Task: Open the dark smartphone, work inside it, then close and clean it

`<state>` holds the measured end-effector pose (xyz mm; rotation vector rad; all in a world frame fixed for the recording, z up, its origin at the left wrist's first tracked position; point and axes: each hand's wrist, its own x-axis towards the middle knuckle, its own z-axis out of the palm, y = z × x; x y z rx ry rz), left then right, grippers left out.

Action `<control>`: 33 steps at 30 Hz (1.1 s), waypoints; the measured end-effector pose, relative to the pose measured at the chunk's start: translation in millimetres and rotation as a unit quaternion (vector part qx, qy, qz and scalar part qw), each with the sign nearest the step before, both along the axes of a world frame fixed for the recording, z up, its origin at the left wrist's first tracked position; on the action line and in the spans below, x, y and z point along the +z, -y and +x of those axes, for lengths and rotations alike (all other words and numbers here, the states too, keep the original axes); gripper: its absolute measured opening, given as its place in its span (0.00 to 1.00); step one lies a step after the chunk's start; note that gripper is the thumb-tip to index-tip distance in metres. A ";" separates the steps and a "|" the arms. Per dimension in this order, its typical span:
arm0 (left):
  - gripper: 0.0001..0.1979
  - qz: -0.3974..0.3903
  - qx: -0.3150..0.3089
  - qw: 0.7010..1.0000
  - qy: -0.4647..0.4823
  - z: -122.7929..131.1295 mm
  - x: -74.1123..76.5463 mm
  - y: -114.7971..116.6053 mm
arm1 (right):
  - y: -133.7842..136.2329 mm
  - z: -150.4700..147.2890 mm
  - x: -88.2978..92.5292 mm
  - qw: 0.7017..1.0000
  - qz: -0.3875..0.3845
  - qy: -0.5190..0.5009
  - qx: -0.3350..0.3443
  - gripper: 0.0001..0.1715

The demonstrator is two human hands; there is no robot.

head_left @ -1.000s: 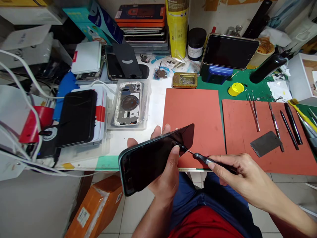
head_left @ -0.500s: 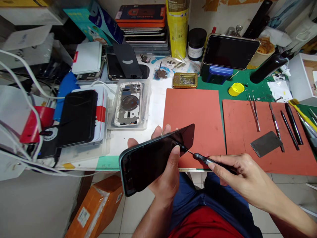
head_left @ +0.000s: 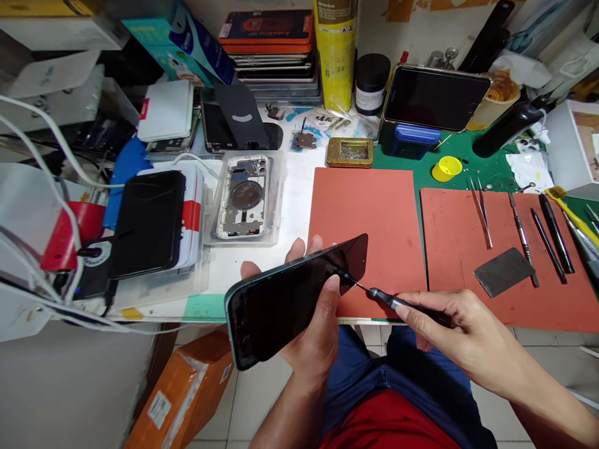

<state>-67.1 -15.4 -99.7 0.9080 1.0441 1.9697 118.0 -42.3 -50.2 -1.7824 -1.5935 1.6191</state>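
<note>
A dark smartphone [head_left: 285, 305] is tilted in the air over the front edge of the bench. My left hand [head_left: 318, 330] is closed around it, thumb across the front and fingertips showing behind the far edge. In my right hand [head_left: 458, 324] I grip a slim black screwdriver [head_left: 386, 298] with a thin metal shaft. Its shaft points left toward the phone's bottom end, close to my left thumb. The exact contact of the tip is hard to make out against the dark phone. Under the phone's right end lies a reddish-brown mat [head_left: 365, 212].
On a second mat [head_left: 453, 249] lie tweezers [head_left: 482, 212], a dark flat plate [head_left: 503, 272] and several slim tools. An opened phone housing [head_left: 243, 196] sits in a clear tray to the left. Behind stand a small metal tin [head_left: 350, 152], a yellow cap [head_left: 447, 168] and a propped phone [head_left: 435, 96].
Almost nothing differs. My right hand and the screwdriver have shifted very slightly to the right, while my left hand and the phone keep their place.
</note>
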 end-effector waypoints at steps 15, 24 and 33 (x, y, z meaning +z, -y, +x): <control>0.43 -0.023 0.004 1.000 0.000 -0.8 -4.6 3.0 | -0.3 -2.3 0.1 0.999 0.020 0.014 0.021 0.32; 0.43 -0.016 0.003 1.000 -0.002 -0.9 -3.4 2.2 | -1.1 -2.3 0.1 0.999 0.036 0.015 0.016 0.31; 0.42 -0.028 0.009 1.000 0.001 -1.4 -6.9 3.3 | -2.0 -0.9 -1.0 0.999 0.052 0.007 0.009 0.30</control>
